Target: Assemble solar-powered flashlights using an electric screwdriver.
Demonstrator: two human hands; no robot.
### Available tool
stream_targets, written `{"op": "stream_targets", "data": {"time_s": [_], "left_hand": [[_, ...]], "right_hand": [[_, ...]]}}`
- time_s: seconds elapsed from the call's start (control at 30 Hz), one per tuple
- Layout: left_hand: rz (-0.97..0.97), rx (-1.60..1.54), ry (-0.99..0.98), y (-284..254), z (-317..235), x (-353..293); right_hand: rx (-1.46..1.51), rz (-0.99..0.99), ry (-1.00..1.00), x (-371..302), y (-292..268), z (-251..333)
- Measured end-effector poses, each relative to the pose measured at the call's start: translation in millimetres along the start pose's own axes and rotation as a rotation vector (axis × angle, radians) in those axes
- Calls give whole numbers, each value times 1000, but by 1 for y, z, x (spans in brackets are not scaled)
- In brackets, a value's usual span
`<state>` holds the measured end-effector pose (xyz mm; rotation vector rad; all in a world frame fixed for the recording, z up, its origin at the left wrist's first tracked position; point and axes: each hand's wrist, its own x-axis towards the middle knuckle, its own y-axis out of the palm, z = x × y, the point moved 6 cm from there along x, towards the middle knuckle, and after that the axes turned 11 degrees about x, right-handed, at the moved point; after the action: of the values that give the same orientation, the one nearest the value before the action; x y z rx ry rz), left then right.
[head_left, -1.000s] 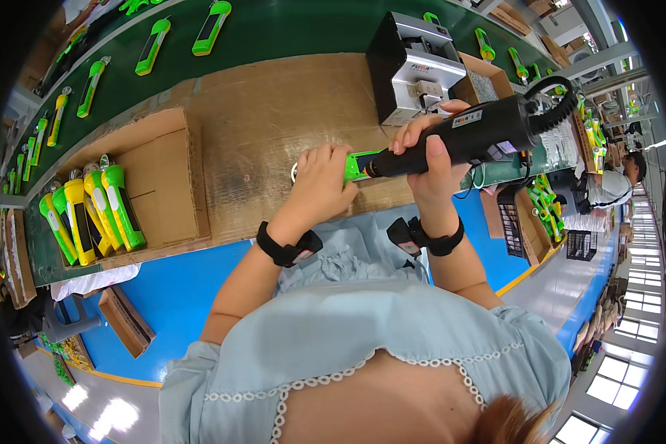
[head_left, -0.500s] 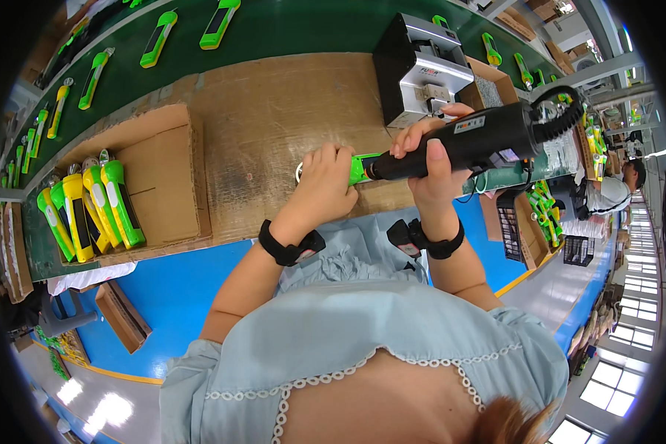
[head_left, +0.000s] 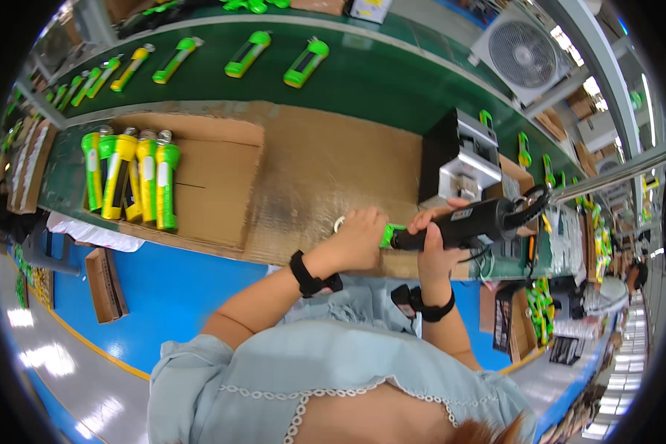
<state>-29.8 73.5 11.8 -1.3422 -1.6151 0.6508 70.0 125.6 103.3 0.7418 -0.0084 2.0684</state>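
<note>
My left hand (head_left: 361,238) is closed over a green flashlight (head_left: 389,236), pressing it down on the cardboard-covered bench. Its green end sticks out on the right, and a pale ring shows past my fingers on the left; my hand covers the middle. In my right hand (head_left: 438,253) is a black electric screwdriver (head_left: 475,223), held almost level with the fingers wrapped round its body. The screwdriver's tip meets the flashlight's green end, though the exact contact is too small to make out. A coiled cable runs from the screwdriver's back end.
An open cardboard box (head_left: 211,211) on the left holds several green and yellow flashlights (head_left: 146,177). Behind my right hand stands a black and silver machine (head_left: 462,166). Across the back runs a green conveyor belt (head_left: 362,85) carrying more flashlights.
The whole view has shifted, so the bench and hands sit lower and further right in the picture. My hands keep their hold on the flashlight and the screwdriver.
</note>
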Motion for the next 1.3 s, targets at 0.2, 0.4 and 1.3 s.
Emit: {"op": "stream_targets", "data": {"time_s": [0.2, 0.4, 1.3], "left_hand": [[70, 113, 64, 16, 1, 4], [17, 181, 39, 6, -6, 10], [136, 1159, -995, -105, 305, 222]], "right_hand": [[16, -69, 1, 5, 7, 7], [86, 1, 14, 25, 1, 1], [-64, -228, -114, 13, -139, 54]]}}
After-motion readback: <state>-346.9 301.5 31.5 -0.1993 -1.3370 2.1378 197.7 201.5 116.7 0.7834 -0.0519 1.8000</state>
